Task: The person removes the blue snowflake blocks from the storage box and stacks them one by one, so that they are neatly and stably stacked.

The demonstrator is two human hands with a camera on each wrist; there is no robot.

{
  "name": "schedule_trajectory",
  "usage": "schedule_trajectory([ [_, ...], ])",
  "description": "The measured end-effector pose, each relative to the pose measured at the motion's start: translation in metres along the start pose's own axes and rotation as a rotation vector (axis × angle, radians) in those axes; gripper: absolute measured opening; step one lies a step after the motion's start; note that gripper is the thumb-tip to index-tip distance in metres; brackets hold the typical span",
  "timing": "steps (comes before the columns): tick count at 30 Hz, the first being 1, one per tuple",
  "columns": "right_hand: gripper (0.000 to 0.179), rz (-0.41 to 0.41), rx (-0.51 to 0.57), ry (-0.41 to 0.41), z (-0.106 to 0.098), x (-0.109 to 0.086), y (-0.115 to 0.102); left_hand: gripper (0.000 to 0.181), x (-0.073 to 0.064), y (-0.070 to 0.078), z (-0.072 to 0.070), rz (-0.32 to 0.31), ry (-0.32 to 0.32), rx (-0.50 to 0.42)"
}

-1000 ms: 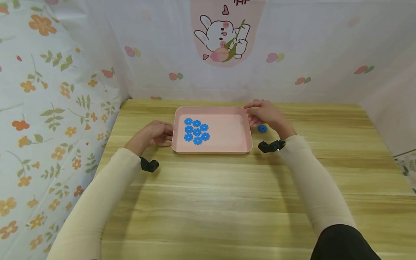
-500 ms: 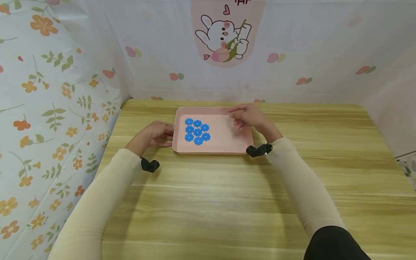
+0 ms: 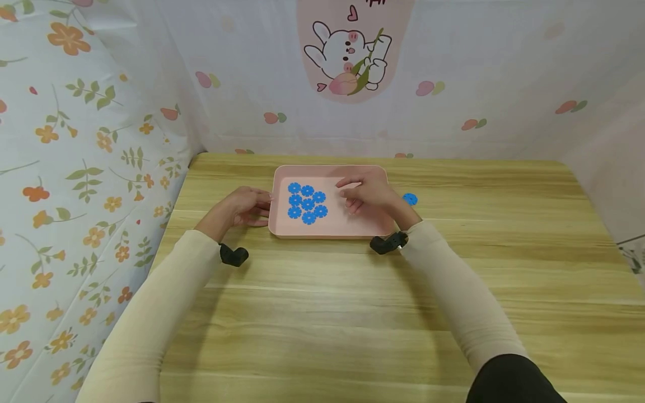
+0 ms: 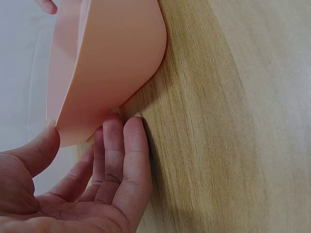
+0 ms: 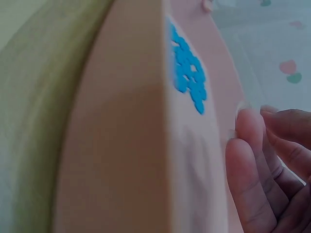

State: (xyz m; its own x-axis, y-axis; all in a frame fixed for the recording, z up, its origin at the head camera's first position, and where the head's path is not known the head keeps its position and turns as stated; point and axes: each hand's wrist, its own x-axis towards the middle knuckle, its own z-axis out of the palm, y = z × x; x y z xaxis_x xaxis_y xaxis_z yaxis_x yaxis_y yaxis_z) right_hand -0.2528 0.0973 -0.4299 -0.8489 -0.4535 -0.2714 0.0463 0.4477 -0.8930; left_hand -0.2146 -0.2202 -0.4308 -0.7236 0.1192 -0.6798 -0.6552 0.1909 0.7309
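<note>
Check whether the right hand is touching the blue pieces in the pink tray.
Apart: in the head view, a strip of bare pink tray shows between the right hand and the blue pieces.

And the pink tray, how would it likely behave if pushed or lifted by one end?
The tray looks stiff: its walls stand up without sagging. Wide and low, it seems unlikely to tip when pushed. Lifted by one end, it could let the blue discs slide, since they lie flat inside with nothing visibly holding them.
</note>
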Motion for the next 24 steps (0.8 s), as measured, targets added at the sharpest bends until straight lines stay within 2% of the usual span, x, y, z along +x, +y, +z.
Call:
schedule_trajectory([
  [4, 0.031, 0.002, -0.033, -0.059, 0.009, 0.003, 0.005, 0.044, 0.000, 0.000, 0.001, 0.001, 0.003, 0.003],
  [9, 0.029, 0.017, 0.007, -0.097, 0.021, 0.003, 0.009, 0.043, 0.000, -0.001, 0.001, 0.000, 0.004, 0.001],
  [24, 0.031, 0.036, 0.021, -0.149, 0.043, 0.002, 0.005, 0.042, -0.002, 0.000, 0.001, -0.002, 0.010, 0.001],
])
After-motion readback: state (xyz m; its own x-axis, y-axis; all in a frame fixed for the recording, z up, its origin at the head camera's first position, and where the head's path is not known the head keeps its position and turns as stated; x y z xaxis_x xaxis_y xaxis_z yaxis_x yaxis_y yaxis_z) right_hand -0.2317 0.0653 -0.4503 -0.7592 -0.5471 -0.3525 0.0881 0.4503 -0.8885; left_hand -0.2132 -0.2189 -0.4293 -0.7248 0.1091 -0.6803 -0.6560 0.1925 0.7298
